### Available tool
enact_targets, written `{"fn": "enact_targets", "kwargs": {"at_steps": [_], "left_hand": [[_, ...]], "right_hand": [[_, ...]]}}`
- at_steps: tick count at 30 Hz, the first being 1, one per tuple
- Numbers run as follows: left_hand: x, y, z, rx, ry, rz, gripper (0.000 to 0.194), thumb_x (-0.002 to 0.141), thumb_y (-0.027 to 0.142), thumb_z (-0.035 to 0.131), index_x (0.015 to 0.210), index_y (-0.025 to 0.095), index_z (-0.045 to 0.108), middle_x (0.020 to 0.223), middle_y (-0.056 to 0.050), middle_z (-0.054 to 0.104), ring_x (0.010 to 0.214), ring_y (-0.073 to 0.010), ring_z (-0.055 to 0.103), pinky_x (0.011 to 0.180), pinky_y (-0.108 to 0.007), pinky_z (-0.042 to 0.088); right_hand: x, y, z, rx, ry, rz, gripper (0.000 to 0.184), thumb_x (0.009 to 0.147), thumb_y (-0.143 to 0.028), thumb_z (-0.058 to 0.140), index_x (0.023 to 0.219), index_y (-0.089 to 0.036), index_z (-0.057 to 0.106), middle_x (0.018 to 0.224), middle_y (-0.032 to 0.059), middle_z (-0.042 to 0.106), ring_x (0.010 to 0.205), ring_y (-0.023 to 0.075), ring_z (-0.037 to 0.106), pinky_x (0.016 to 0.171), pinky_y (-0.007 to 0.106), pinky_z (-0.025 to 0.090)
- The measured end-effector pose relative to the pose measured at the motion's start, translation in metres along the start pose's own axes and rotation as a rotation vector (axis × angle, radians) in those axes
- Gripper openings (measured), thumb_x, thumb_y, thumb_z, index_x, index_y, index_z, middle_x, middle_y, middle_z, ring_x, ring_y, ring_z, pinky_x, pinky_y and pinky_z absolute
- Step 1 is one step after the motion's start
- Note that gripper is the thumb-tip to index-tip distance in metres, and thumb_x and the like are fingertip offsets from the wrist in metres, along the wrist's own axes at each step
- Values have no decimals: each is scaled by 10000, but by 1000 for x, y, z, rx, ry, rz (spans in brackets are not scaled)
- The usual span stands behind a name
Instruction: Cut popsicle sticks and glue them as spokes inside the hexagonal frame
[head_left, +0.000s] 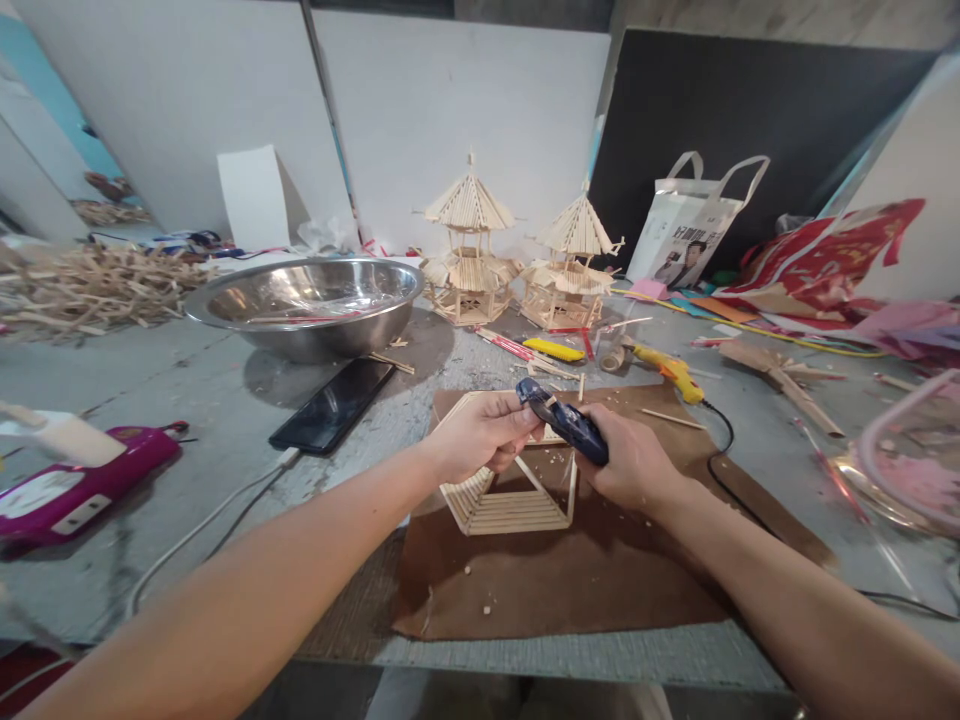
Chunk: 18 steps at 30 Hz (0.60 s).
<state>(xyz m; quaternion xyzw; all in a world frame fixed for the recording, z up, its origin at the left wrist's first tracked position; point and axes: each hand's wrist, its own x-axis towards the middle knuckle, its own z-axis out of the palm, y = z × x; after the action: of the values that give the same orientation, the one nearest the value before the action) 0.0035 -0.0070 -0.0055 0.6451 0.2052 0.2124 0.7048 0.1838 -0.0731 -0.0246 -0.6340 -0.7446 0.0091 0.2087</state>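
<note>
My right hand (630, 455) is wrapped round a dark blue hand tool (566, 420), which looks like a cutter; its working edge is hidden. My left hand (480, 435) is closed in a pinch at the tool's far end. A short, pale stick end (552, 401) shows against the tool, but I cannot tell what lies between my left fingers. Beneath both hands, a flat frame of pale wooden sticks (510, 513), partly filled with parallel rows, lies on a brown sheet (592, 590). My hands cover part of this frame.
Two stick-built pagodas (471, 265) (571, 265) stand at the back. A steel bowl (307, 335), phone (334, 405) and purple power strip (90, 485) lie left. A yellow knife (553, 349), yellow glue gun (670, 373) with trailing cord and white bag (686, 235) are beyond my hands.
</note>
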Motion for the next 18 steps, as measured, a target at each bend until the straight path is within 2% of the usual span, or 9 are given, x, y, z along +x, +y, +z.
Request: {"fn": "enact_targets", "kwargs": {"at_steps": [3, 5, 8, 12, 15, 18], "left_hand": [[0, -1, 5, 342, 200, 132, 255, 748, 381, 426, 672, 144, 477, 465, 60, 334, 395, -40, 298, 386, -162, 250], [-1, 0, 9, 567, 317, 241, 258, 775, 347, 386, 664, 144, 499, 588, 24, 450, 550, -69, 411, 506, -177, 332], [-1, 2, 14, 752, 440, 279, 264, 796, 322, 336, 727, 150, 524, 690, 4, 521, 673, -108, 453, 596, -209, 354], [0, 1, 13, 786, 428, 274, 262, 794, 313, 339, 752, 149, 539, 684, 6, 522, 675, -115, 453, 609, -220, 357], [2, 0, 12, 674, 364, 311, 247, 787, 306, 357, 731, 146, 537, 668, 14, 499, 666, -98, 436, 621, -209, 362], [2, -2, 11, 521, 313, 262, 226, 770, 315, 386, 711, 149, 526, 567, 35, 436, 538, -64, 387, 517, -176, 342]], "right_hand": [[1, -3, 0, -38, -16, 57, 287, 618, -226, 480, 901, -189, 448, 799, 48, 594, 719, 209, 551, 593, 273, 356], [2, -5, 1, -46, -23, 87, 278, 622, -228, 477, 896, -191, 451, 788, 47, 595, 707, 209, 550, 589, 274, 350], [3, -6, 5, -23, -13, 120, 288, 636, -232, 467, 922, -196, 452, 808, 46, 595, 727, 208, 548, 608, 281, 354], [3, -3, 9, 46, 22, 90, 368, 638, -231, 472, 1001, -196, 425, 883, 49, 577, 798, 207, 531, 655, 293, 369], [3, 0, 10, 112, 25, 42, 428, 630, -206, 476, 1050, -187, 397, 928, 53, 555, 829, 196, 516, 690, 296, 378], [4, 2, 11, 162, 27, 6, 465, 623, -195, 484, 1076, -180, 382, 965, 58, 538, 859, 187, 502, 727, 299, 378]]}}
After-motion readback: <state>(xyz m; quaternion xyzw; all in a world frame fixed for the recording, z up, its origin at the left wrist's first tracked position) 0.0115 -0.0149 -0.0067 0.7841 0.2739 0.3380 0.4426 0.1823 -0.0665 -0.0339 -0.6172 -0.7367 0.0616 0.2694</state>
